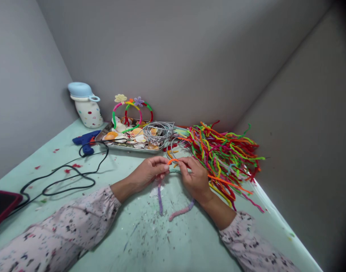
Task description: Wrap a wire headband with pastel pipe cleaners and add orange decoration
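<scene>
Between my two hands runs a short stretch of orange pipe cleaner [173, 161]. My left hand [151, 172] pinches its left end, and my right hand [196, 179] pinches it on the other side. Below the fingers, a pastel fuzzy strand [184, 212] in pink, purple and teal curves under both hands, one purple leg hanging under the left hand. Whether it joins the orange piece is hidden by the fingers. Just beyond my right hand lies a heaped pile of colourful pipe cleaners [218, 151]. Grey wire hoops [173, 147] lie behind the fingertips.
A metal tray [127, 148] holds shells, a coil of grey wire [158, 132] and two flower-topped hoops [127, 113]. At left are a blue glue gun [86, 139], its black cord [68, 168], a lidded bottle [88, 109] and a red-edged phone [4, 206]. Grey walls enclose the table.
</scene>
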{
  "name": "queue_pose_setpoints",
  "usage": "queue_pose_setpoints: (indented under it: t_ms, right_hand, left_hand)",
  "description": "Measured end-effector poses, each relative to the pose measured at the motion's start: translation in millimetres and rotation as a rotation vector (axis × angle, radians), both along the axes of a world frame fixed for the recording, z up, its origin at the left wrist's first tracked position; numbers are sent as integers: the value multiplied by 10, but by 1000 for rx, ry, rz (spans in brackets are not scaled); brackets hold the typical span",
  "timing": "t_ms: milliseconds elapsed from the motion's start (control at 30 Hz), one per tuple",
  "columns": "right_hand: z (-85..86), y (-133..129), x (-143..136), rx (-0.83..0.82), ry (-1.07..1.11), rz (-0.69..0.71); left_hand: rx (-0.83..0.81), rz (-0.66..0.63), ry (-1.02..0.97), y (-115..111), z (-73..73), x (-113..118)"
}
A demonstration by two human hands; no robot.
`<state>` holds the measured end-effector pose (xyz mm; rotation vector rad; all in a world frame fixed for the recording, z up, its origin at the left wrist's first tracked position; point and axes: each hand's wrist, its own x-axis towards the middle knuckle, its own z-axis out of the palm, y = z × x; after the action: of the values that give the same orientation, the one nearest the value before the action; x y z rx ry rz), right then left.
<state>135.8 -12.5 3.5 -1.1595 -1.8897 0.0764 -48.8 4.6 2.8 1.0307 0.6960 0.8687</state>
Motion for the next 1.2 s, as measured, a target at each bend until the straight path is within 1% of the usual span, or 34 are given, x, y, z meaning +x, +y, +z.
queue_pose_setpoints:
  t_ms: [300, 500, 633, 800, 967, 1067, 1200]
  right_hand:
    - [-5, 0, 8, -27, 50, -20]
    - [-47, 27, -1, -24, 63, -20]
    - [-55, 37, -2, -5, 43, -39]
    - [-37, 35, 24, 38, -8, -61]
    - [-44, 48, 67, 43, -9, -76]
    - [-42, 56, 60, 50, -25, -60]
    - [-21, 57, 39, 52, -46, -42]
  left_hand:
    - [10, 40, -57, -19, 56, 8]
    - [24, 9, -27, -15, 42, 8]
    - [1, 1, -30, -6, 24, 6]
    - [-29, 67, -103, 25, -4, 3]
    - [-40, 127, -210, 49, -9, -6]
    - [-8, 141, -165, 31, 5, 11]
    - [52, 84, -1, -3, 16, 39]
